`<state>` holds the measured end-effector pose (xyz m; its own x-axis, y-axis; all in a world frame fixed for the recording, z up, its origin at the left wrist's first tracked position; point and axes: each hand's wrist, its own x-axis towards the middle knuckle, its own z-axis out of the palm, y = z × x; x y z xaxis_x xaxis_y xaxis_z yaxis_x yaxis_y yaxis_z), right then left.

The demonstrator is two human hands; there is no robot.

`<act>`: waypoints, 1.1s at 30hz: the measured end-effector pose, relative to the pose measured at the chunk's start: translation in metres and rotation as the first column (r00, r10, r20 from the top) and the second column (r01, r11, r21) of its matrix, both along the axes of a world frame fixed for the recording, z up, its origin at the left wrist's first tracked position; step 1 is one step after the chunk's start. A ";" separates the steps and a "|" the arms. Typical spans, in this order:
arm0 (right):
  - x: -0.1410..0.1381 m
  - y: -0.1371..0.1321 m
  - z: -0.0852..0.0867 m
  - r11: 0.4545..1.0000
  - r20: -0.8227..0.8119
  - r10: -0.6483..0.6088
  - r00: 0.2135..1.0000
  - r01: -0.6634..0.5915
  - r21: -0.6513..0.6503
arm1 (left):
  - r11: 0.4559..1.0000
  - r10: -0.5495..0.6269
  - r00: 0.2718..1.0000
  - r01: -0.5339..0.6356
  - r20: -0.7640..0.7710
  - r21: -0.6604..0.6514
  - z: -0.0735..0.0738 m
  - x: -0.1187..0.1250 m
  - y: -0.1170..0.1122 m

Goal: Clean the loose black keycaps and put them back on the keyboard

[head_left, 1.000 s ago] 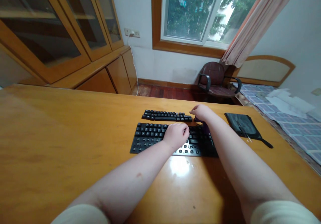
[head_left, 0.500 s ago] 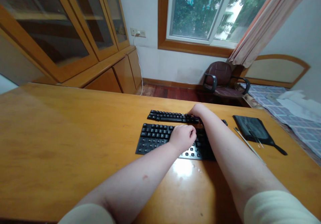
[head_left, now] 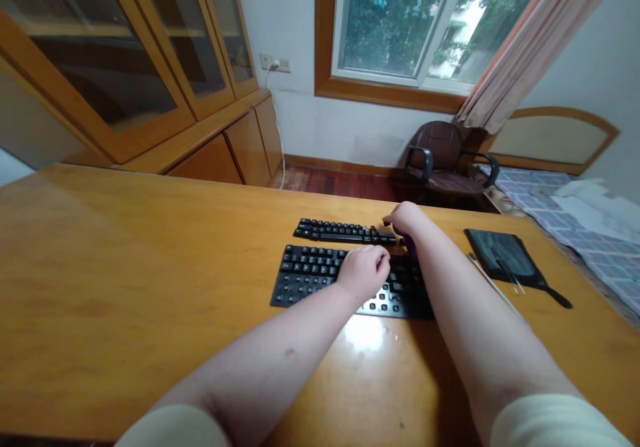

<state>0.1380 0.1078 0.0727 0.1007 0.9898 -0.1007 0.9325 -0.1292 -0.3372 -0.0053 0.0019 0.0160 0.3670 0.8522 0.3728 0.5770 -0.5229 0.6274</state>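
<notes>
The left hand point(head_left: 364, 267) lies curled over the keyboard point(head_left: 305, 275), probably steadying it (its grip I cannot tell); toward one o'clock, the right hand point(head_left: 407, 217) pinches a key point(head_left: 387, 221) beside loose keys point(head_left: 345, 237), apparently rowed for order.

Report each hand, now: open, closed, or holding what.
Left hand: curled over the keyboard; whether it grips anything is hidden.
Right hand: small black piece at the fingertips, purple item beneath; whether either is gripped cannot be told.

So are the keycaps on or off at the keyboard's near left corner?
Off: the keyboard shows bare stems there, with keycaps on the rows beyond.
</notes>
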 end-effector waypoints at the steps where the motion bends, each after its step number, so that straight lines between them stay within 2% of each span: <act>1: 0.002 -0.010 0.003 1.000 -0.012 -0.027 1.000 0.027 -0.004 | 1.000 0.023 0.999 -0.022 0.046 -0.012 0.000 0.000 0.000; 3: 0.006 -0.036 0.009 0.995 -0.173 -0.085 0.981 0.092 0.035 | 0.998 0.067 0.987 -0.063 0.150 -0.030 0.000 0.000 0.001; 5: 0.008 -0.065 0.012 0.996 -0.325 -0.056 0.944 0.077 0.052 | 0.997 0.072 0.969 -0.066 0.235 -0.036 -0.001 0.000 0.001; 8: 0.006 -0.101 0.011 0.995 -0.460 -0.012 0.888 0.057 0.083 | 1.000 -0.017 0.956 0.020 0.294 -0.006 -0.002 0.000 0.000; 11: 0.004 -0.118 0.006 0.993 -0.568 0.036 0.822 0.033 0.110 | 0.997 -0.070 0.944 0.059 0.322 0.044 -0.001 0.001 -0.001; 16: 0.007 -0.114 -0.010 0.990 -0.747 0.058 0.662 0.060 0.130 | 0.998 -0.028 0.913 0.001 0.407 0.067 0.000 0.000 0.000; 20: 0.011 -0.105 -0.034 0.925 -0.839 0.205 0.504 0.182 0.335 | 0.997 0.034 0.866 -0.063 0.499 0.041 0.000 -0.001 0.004; 23: 0.011 -0.101 -0.046 0.892 -0.834 0.296 0.465 0.177 0.416 | 0.997 0.057 0.830 -0.073 0.555 0.007 -0.002 -0.001 0.006; 26: 0.006 -0.102 -0.047 0.874 -0.825 0.356 0.438 0.155 0.460 | 0.994 0.093 0.776 -0.031 0.624 -0.109 -0.007 0.000 0.009; 30: -0.001 -0.105 -0.047 0.911 -0.864 0.319 0.390 0.125 0.393 | 0.971 0.161 0.661 0.025 0.733 -0.236 -0.011 0.003 0.010; 33: -0.003 -0.105 -0.049 0.918 -0.881 0.303 0.364 0.135 0.372 | 0.966 0.170 0.662 0.035 0.730 -0.257 -0.008 0.003 0.009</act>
